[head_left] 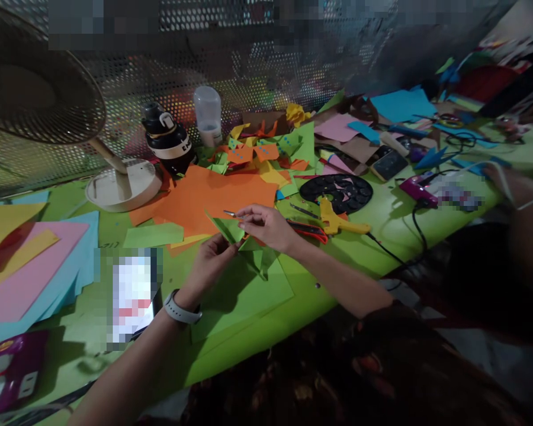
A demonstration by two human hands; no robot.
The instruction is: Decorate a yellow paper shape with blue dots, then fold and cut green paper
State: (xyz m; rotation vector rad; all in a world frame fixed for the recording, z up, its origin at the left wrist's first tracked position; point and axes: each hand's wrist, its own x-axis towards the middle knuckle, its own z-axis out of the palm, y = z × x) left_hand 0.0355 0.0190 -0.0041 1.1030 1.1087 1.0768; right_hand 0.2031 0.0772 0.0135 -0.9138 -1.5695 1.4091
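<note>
My left hand (215,254), with a pale watch strap at the wrist, pinches a folded piece of green paper (224,229). Just right of it, my right hand (266,228) is closed on a thin metal-tipped tool (230,213), whose tip points left over the paper. Its fingertips are at the fold; most of the tool is hidden by the fingers. Below both hands, another folded part of green paper hangs over a flat green sheet (249,302). Large orange sheets (208,192) lie behind the hands.
Right of my hands are a yellow glue gun (337,222), a black palette (337,192) and an orange-edged cutter (308,231). A fan (124,183), bottle (171,145) and coloured papers (39,260) stand or lie left. Another person's hand (501,177) is at right.
</note>
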